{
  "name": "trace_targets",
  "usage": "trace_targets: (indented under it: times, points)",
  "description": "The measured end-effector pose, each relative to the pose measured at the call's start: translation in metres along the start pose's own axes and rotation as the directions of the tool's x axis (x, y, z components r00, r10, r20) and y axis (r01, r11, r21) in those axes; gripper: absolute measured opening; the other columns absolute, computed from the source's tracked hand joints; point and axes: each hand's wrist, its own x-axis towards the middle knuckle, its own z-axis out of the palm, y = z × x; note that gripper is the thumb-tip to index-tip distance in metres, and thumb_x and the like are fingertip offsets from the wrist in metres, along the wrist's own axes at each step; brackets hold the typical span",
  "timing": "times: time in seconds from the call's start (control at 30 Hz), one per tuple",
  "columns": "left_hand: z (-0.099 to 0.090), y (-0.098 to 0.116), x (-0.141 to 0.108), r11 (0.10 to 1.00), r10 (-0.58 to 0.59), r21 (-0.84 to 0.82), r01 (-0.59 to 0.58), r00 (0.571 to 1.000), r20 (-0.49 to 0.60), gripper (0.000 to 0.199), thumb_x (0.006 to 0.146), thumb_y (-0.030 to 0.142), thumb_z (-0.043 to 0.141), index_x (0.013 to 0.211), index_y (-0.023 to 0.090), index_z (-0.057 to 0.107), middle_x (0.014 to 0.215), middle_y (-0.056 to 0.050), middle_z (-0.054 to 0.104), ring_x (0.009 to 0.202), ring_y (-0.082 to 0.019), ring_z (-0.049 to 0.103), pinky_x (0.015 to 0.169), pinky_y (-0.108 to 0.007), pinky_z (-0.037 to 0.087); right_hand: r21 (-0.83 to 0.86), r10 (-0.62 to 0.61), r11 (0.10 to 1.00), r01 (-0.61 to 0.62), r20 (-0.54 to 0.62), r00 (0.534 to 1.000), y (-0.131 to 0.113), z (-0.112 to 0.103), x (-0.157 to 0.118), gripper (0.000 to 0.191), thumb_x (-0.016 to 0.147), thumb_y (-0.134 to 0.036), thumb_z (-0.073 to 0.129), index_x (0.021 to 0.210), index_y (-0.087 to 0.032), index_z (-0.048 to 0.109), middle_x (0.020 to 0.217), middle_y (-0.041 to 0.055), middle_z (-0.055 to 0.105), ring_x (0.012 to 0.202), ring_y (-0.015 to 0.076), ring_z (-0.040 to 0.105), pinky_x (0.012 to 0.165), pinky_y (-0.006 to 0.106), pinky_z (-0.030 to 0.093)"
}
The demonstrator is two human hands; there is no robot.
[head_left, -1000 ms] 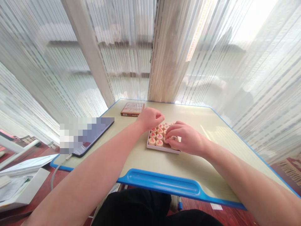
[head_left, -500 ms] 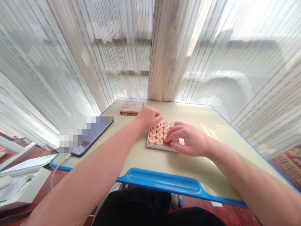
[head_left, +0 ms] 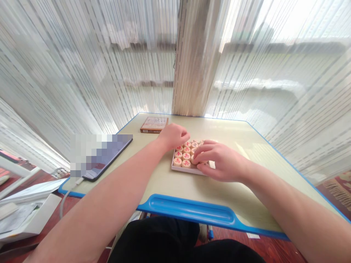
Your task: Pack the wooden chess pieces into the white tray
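A shallow white box [head_left: 186,170] holds rows of round wooden Chinese chess pieces [head_left: 186,155] marked in red or dark characters. My right hand [head_left: 219,160] bends over the right part of the box, its fingers closed on a Chinese chess piece [head_left: 193,160] that they partly cover. Pieces beneath that palm are hidden. At the box's far left corner, my left hand [head_left: 174,136] is closed with curled fingers; whatever they may hold cannot be made out.
A flat brown printed case [head_left: 154,125] lies at the table's back left. To the left, a tablet-like device [head_left: 109,159] has a white cable [head_left: 65,199] attached. The table [head_left: 225,129] has a blue rim and a front tray groove [head_left: 192,211]. Curtains [head_left: 189,62] hang behind.
My right hand's fingers and thumb have shifted very slightly over the pieces. My left hand stays at the box's corner. The view has tilted a little.
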Motion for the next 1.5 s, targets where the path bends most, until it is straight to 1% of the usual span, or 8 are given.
trace_targets:
  times: [0.43, 0.53, 0.7, 0.87, 1.17, 1.3, 1.4, 1.5]
  points:
    - [-0.002, 0.001, -0.001, 1.0, 0.004, 0.014, -0.005, 0.999, 0.031, 0.036, 0.077, 0.033, 0.042, 0.047, 0.016, 0.053, 0.049, -0.002, 0.049, 0.049, -0.012, 0.032, 0.052, -0.03, 0.021, 0.005, -0.031, 1.0, 0.031, -0.031, 0.999, 0.005, 0.003, -0.001, 0.025, 0.081, -0.017, 0.048, 0.068, -0.019, 0.069, 0.077, 0.0044, 0.07, 0.069, 0.0136, 0.058, 0.075, 0.031, 0.043]
    - [-0.002, 0.001, -0.001, 1.0, 0.003, 0.022, -0.004, 0.999, 0.043, 0.036, 0.078, 0.034, 0.041, 0.048, 0.017, 0.054, 0.05, -0.002, 0.049, 0.049, -0.012, 0.033, 0.053, -0.03, 0.021, 0.006, -0.044, 0.999, 0.044, -0.043, 0.998, 0.005, 0.002, -0.001, 0.026, 0.083, -0.017, 0.047, 0.07, -0.019, 0.07, 0.076, 0.0044, 0.07, 0.069, 0.0136, 0.058, 0.075, 0.03, 0.043]
    - [-0.003, 0.001, 0.0, 0.999, -0.002, 0.045, 0.0, 0.999, 0.05, 0.037, 0.078, 0.034, 0.042, 0.05, 0.017, 0.057, 0.051, -0.003, 0.051, 0.051, -0.013, 0.037, 0.053, -0.03, 0.02, -0.017, -0.04, 0.999, 0.04, -0.024, 0.999, 0.004, 0.002, 0.0, 0.022, 0.08, -0.014, 0.051, 0.079, -0.019, 0.071, 0.086, 0.0047, 0.071, 0.075, 0.0141, 0.06, 0.076, 0.03, 0.043]
    - [-0.003, 0.001, 0.0, 0.999, 0.004, 0.044, -0.007, 0.999, 0.051, 0.036, 0.078, 0.034, 0.043, 0.051, 0.017, 0.059, 0.05, -0.003, 0.052, 0.05, -0.014, 0.038, 0.052, -0.031, 0.02, -0.02, -0.031, 0.999, 0.03, -0.005, 1.0, 0.003, 0.002, 0.0, 0.023, 0.081, -0.015, 0.049, 0.081, -0.02, 0.071, 0.083, 0.0042, 0.072, 0.076, 0.0144, 0.061, 0.076, 0.03, 0.043]
    - [-0.002, 0.0, 0.0, 0.999, 0.008, 0.05, -0.011, 0.999, 0.046, 0.036, 0.078, 0.033, 0.043, 0.05, 0.017, 0.058, 0.051, -0.004, 0.053, 0.05, -0.014, 0.038, 0.052, -0.031, 0.021, -0.009, -0.019, 1.0, 0.019, -0.016, 1.0, 0.004, 0.002, 0.0, 0.024, 0.083, -0.016, 0.048, 0.08, -0.02, 0.072, 0.083, 0.0033, 0.073, 0.071, 0.0135, 0.06, 0.078, 0.03, 0.044]
    - [-0.002, 0.0, -0.001, 0.998, -0.001, 0.059, -0.002, 0.999, 0.053, 0.037, 0.078, 0.034, 0.042, 0.05, 0.017, 0.057, 0.05, -0.003, 0.053, 0.05, -0.013, 0.038, 0.052, -0.03, 0.022, -0.026, -0.026, 0.999, 0.025, -0.031, 0.999, 0.004, 0.003, -0.001, 0.025, 0.083, -0.017, 0.048, 0.075, -0.02, 0.071, 0.078, 0.0034, 0.072, 0.068, 0.0131, 0.06, 0.075, 0.028, 0.045]
    - [-0.003, 0.0, -0.001, 0.998, 0.01, 0.058, -0.014, 0.998, 0.057, 0.036, 0.078, 0.034, 0.042, 0.05, 0.017, 0.057, 0.051, -0.003, 0.053, 0.05, -0.013, 0.038, 0.052, -0.03, 0.023, -0.121, 0.088, 0.987, -0.109, -0.168, 0.982, 0.014, 0.005, -0.003, 0.027, 0.084, -0.021, 0.048, 0.066, -0.02, 0.068, 0.072, 0.0051, 0.07, 0.067, 0.0149, 0.059, 0.068, 0.029, 0.045]
    - [-0.003, 0.0, -0.001, 0.998, 0.011, 0.053, -0.014, 0.998, 0.064, 0.036, 0.078, 0.034, 0.042, 0.049, 0.017, 0.056, 0.051, -0.004, 0.053, 0.05, -0.013, 0.039, 0.052, -0.03, 0.024, -0.201, 0.291, 0.906, -0.372, -0.343, 0.893, 0.037, 0.01, -0.006, 0.029, 0.085, -0.024, 0.046, 0.07, -0.018, 0.069, 0.078, 0.0068, 0.071, 0.075, 0.0188, 0.061, 0.07, 0.031, 0.046]
